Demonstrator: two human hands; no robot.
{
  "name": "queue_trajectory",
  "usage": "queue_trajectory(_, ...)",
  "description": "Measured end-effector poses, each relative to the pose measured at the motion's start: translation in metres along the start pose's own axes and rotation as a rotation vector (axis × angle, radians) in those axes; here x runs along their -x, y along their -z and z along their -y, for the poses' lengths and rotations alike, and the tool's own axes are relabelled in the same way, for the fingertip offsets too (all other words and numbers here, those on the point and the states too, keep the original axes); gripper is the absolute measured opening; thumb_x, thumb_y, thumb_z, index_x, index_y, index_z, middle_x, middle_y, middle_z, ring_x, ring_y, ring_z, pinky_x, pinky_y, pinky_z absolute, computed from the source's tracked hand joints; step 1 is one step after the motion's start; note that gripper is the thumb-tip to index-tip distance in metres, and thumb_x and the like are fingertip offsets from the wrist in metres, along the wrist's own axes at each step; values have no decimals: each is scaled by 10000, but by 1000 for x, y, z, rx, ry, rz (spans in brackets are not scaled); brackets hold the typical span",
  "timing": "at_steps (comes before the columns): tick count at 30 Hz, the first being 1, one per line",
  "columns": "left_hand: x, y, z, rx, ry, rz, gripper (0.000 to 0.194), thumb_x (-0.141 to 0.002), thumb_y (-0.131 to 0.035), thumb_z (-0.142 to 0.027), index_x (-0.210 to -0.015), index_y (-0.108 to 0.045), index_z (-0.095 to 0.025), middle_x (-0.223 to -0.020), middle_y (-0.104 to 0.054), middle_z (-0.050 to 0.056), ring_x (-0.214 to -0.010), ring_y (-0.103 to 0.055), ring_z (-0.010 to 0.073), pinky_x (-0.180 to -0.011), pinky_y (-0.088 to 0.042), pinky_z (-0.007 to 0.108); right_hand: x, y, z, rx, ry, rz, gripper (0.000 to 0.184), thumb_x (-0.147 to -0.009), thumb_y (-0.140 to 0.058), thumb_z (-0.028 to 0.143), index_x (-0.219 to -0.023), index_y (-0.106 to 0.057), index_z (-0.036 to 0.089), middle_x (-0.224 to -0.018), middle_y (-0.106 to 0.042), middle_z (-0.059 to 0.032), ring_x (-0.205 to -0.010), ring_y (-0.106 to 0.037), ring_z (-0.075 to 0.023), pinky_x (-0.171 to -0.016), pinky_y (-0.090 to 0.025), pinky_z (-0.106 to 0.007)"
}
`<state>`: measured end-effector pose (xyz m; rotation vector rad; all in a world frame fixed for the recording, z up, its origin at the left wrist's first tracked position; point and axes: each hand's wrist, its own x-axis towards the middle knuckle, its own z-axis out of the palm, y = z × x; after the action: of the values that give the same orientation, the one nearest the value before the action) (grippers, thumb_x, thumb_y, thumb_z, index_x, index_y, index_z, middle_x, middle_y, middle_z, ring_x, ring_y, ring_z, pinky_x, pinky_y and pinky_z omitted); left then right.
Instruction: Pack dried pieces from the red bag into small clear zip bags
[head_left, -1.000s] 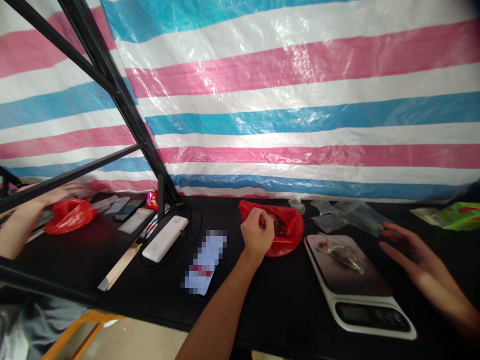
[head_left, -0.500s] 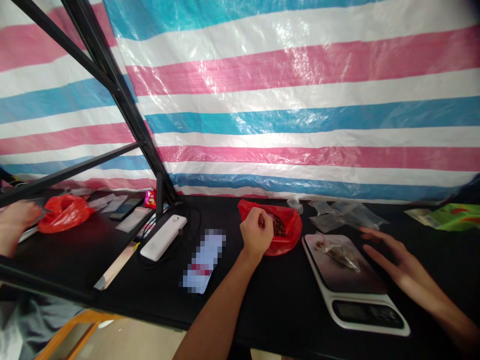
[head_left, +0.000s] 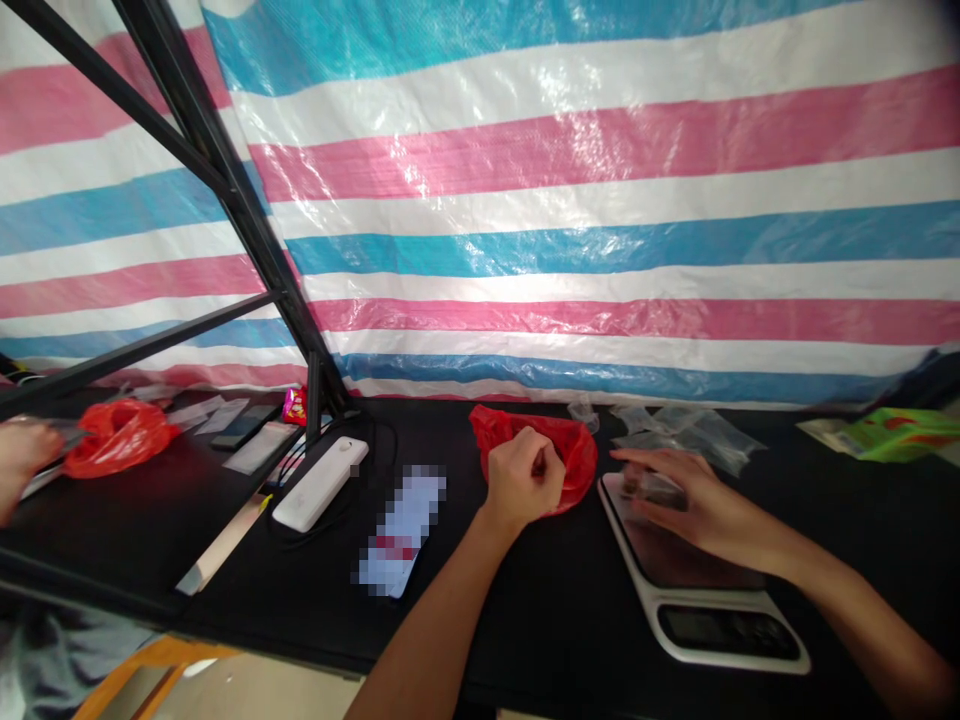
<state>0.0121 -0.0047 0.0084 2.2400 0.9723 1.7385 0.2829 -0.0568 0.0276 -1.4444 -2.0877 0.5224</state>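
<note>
My left hand [head_left: 526, 473] is closed, fingers curled together, over the mouth of a red plastic bag [head_left: 581, 462] on the black table. Whatever its fingers hold is hidden. My right hand [head_left: 694, 495] reaches across the white kitchen scale [head_left: 731, 630], thumb and fingers apart on either side of a small clear plastic bag [head_left: 660, 489]. That small bag has brown bits in it and rests on the scale's plate, partly covered by my hand. Whether my fingers press on it I cannot tell.
Loose clear bags [head_left: 705, 435] lie behind the scale, and a green packet [head_left: 900, 435] is at the far right. A phone [head_left: 405, 530] and white power strip [head_left: 321, 484] lie left. Beyond the black frame [head_left: 255, 230], another person's hand [head_left: 26, 455] is beside a red bag [head_left: 120, 437].
My right hand has moved left from beside the scale to over the small clear bag. My left hand has shifted slightly right and toward me, still closed over the red bag.
</note>
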Motion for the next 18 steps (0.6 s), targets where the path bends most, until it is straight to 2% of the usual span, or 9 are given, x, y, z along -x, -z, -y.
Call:
queue_trajectory(2,0,0,-5,12,-9,86,153,-918,-537,-140,-799,-592,-217,-683,-553,-19,-586,-528,110,-585,-434,232,-15,-2,7,-173,-29,-11,587,-933,-693,560,-1451,-593,301,-1093,-743,-77,-1054,-701,-293,-1035,-542,-527)
queue_trajectory(4,-1,-1,-9,21,33,186,121,-936,-555,-169,-982,-653,-222,-815,-644,15,-692,-624,132,-658,-512,238,-28,-6,14,-347,-45,-43,595,-954,-673,561,-1475,-545,301,-1084,-731,-65,-1027,-708,-265,-967,-590,-459)
queue_trajectory(5,0,-3,-11,25,52,217,167,-937,-574,-184,-1078,-654,-229,-903,-679,36,-796,-670,157,-736,-555,260,-33,-10,18,-416,-36,-63,591,-957,-677,553,-1474,-533,304,-1107,-728,-64,-1050,-707,-261,-976,-590,-447)
queue_trajectory(7,1,-7,-12,46,62,270,347,-913,-662,-248,-1257,-611,-239,-1174,-701,92,-1081,-694,232,-949,-588,356,-43,-18,24,-512,-3,-105,587,-947,-702,538,-1457,-531,304,-1136,-728,-67,-1093,-703,-262,-1017,-576,-449)
queue_trajectory(10,6,-13,-11,75,85,337,650,-875,-757,-341,-1455,-484,-237,-1349,-667,127,-1235,-665,294,-1074,-564,460,-51,-32,31,-614,21,-116,588,-927,-738,519,-1436,-534,307,-1172,-734,-73,-1110,-713,-272,-1030,-578,-471)
queue_trajectory(12,8,-16,-10,91,113,368,669,-898,-742,-347,-1491,-453,-238,-1393,-663,132,-1259,-665,302,-1093,-559,479,-50,-38,32,-664,14,-110,600,-911,-764,501,-1432,-535,311,-1211,-733,-82,-1121,-717,-280,-1020,-587,-477)
queue_trajectory(14,9,-16,-10,131,144,408,537,-953,-657,-269,-1464,-491,-262,-1386,-685,100,-1244,-682,272,-1098,-559,449,-46,-40,31,-692,-3,-102,599,-913,-766,485,-1441,-535,322,-1241,-725,-88,-1123,-718,-281,-999,-600,-470)
queue_trajectory(18,7,-13,-12,179,197,407,491,-954,-571,-129,-1424,-544,-269,-1394,-696,72,-1281,-670,240,-1141,-527,400,-36,-34,27,-712,-22,-138,497,-954,-708,491,-1399,-568,319,-1105,-737,-67,-1006,-737,-254,-902,-628,-419)
